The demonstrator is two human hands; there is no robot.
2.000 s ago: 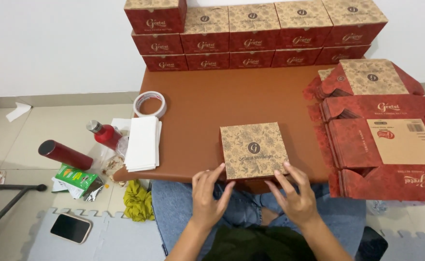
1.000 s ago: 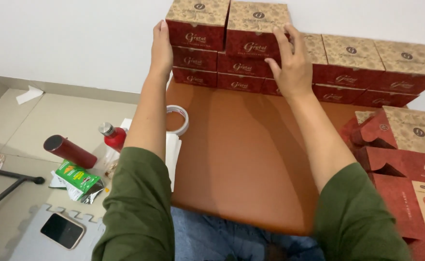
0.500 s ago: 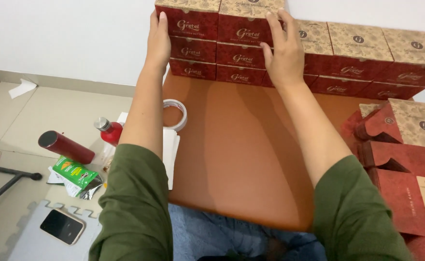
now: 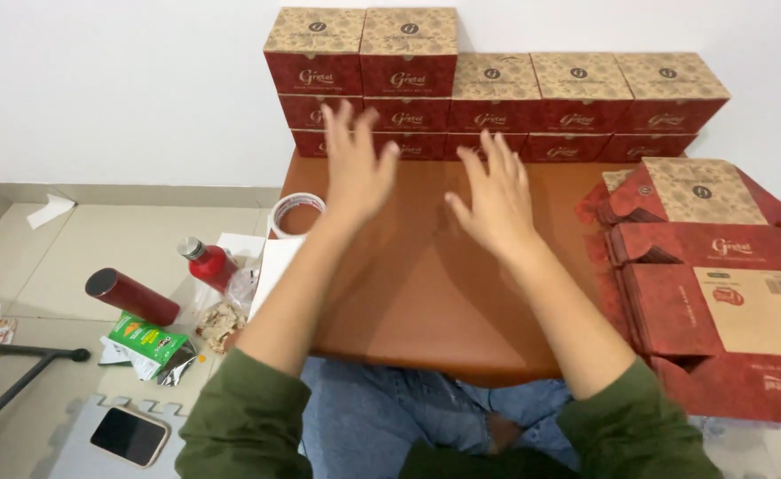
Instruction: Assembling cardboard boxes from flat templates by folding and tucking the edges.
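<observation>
**Both hands open above the table, boxes stacked at the wall**

While both arms reach forward, the left hand (image 4: 355,168) and the right hand (image 4: 497,195) hover over the brown table (image 4: 426,293) with fingers spread apart, holding nothing. Just beyond the fingertips, the stack of red boxes (image 4: 488,98) stands against the white wall, 3 rows high at the left part. A tape roll (image 4: 295,215) lies near the left wrist. Flat unfolded red cartons (image 4: 719,293) are piled at the right. On the floor lie a red bottle (image 4: 206,263), a dark red flask (image 4: 131,296) and a phone (image 4: 128,436).
</observation>
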